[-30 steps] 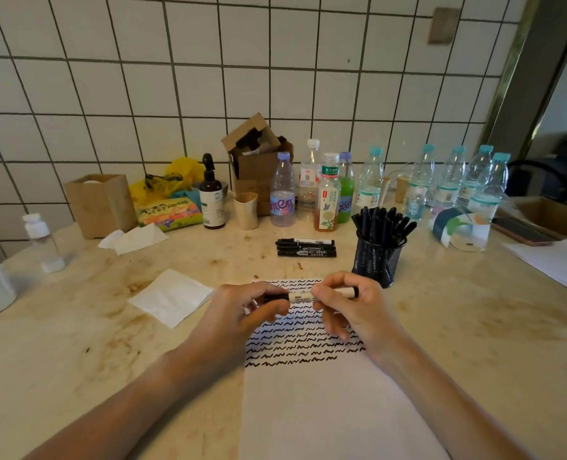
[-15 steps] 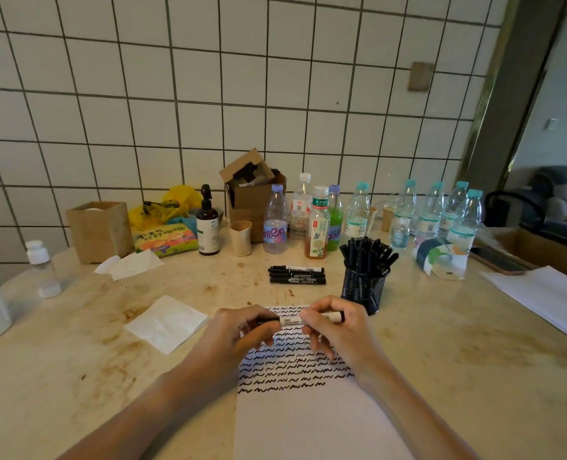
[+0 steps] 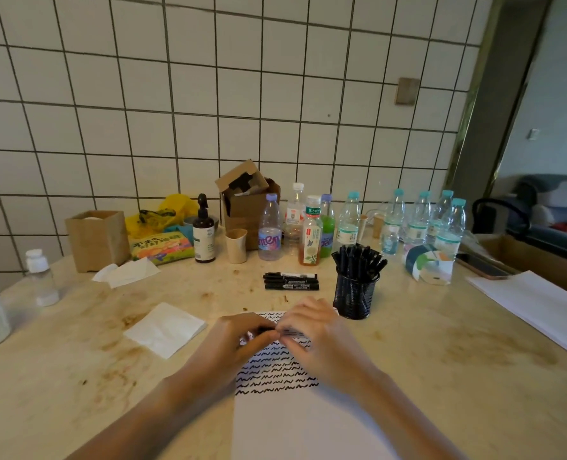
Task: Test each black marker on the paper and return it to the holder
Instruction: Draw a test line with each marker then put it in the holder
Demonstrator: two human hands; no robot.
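My left hand (image 3: 242,336) and my right hand (image 3: 315,333) meet over the top of the white paper (image 3: 295,423), both gripping one black marker (image 3: 290,333) that lies level between them and is mostly hidden by my fingers. Rows of black squiggles (image 3: 275,370) cover the paper's upper part. A black mesh holder (image 3: 355,295) full of black markers stands just right of my right hand. Three more black markers (image 3: 291,281) lie side by side on the table behind my hands.
A folded white napkin (image 3: 165,328) lies left of the paper. Along the tiled wall stand several bottles (image 3: 310,240), a pump bottle (image 3: 204,235), a paper cup (image 3: 236,245) and cardboard boxes (image 3: 98,239). A tape roll (image 3: 429,263) and white sheets (image 3: 537,303) lie at right.
My hands have closed together, so the marker's pale body now shows far less. The camera has tilted up, so everything sits lower in the frame.
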